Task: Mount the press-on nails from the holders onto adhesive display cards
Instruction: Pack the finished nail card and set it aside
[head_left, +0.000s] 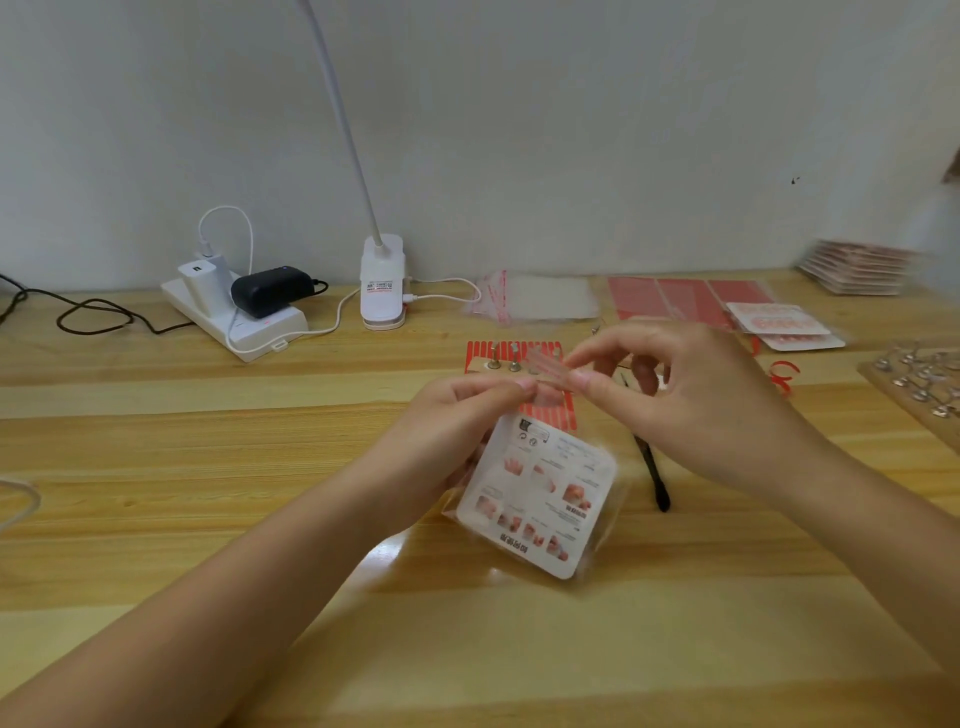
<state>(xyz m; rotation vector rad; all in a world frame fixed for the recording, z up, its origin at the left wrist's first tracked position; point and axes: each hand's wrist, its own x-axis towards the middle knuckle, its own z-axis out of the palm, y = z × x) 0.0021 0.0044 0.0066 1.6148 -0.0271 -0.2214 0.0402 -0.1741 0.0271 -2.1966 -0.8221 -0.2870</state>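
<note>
- I see the left hand (457, 410) pinching the top of a clear bag (540, 499) with a printed card inside, held tilted just above the wooden surface (208, 467).
- My right hand (670, 395) pinches the bag's flap (545, 369) between thumb and forefinger; other fingers (644, 374) curl loosely.
- Just behind the bag stands a holder block (498, 364) with pegs on a red-striped sheet.
- Right of the bag lies a black tool (652, 473).

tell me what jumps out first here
Both hands meet mid-table: the left hand holds a bagged instruction card, while the right hand pinches the bag's clear flap. Behind stands a white clip lamp beside a power strip; red sheets lie far right.
</note>
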